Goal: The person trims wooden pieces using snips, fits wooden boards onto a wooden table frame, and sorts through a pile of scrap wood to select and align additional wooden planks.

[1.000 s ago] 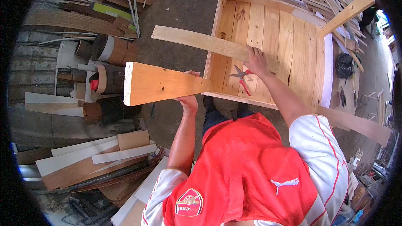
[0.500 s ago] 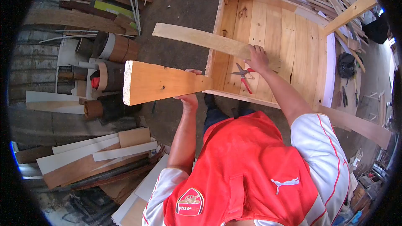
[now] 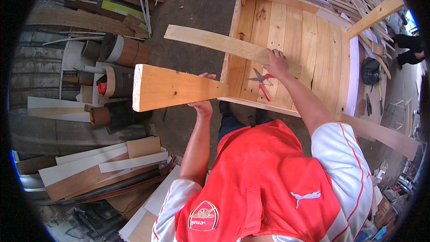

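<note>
Gripping a knotty, rough-ended post (image 3: 174, 88), left fingers (image 3: 207, 75) wrapped round, right fingers (image 3: 278, 54) apparently clasping a pale strip (image 3: 215, 42)

Soft daylight overall — glare blows out well right of the pine table frame (image 3: 324, 58), floor (image 3: 192, 11) left of it looks dim — heavy fisheye bowing, black corners.

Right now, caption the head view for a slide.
Left hand gripping a post, right hand on a thin strip, red-handled snips lying on the planks.
</note>
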A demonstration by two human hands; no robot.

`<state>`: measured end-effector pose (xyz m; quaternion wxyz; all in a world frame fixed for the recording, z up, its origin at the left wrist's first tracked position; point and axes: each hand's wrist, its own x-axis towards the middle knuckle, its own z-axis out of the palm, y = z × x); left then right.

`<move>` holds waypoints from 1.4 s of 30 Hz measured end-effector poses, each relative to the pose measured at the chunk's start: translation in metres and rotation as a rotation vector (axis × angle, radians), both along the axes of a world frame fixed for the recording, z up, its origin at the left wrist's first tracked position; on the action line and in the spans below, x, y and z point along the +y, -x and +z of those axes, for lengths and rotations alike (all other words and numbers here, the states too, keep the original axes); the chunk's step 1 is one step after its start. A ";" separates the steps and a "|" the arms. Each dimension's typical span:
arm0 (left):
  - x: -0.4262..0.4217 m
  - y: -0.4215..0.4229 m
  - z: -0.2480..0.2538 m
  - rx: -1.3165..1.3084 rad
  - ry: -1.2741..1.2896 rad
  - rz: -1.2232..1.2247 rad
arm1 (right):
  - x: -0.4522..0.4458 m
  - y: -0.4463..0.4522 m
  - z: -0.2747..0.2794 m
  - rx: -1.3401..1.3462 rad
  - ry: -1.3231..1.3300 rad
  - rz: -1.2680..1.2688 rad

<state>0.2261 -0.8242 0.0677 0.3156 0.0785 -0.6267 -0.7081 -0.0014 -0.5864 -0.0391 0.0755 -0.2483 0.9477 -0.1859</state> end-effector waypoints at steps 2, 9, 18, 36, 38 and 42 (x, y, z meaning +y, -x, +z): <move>0.009 -0.004 -0.002 0.019 0.021 0.052 | -0.001 -0.002 0.001 -0.003 -0.005 -0.005; 0.018 -0.026 -0.070 -0.648 0.464 0.049 | -0.007 -0.018 0.004 0.012 -0.027 -0.034; 0.014 -0.021 -0.136 -0.664 0.470 0.129 | -0.003 -0.023 0.012 -0.066 -0.039 -0.043; 0.003 -0.020 -0.145 -0.734 0.588 0.100 | -0.005 -0.038 -0.011 0.122 -0.048 -0.046; 0.007 -0.018 -0.148 -0.746 0.582 0.145 | -0.011 -0.053 -0.011 0.052 0.064 0.013; 0.009 -0.016 -0.156 -0.777 0.612 0.203 | -0.049 -0.092 -0.061 -0.355 0.213 0.148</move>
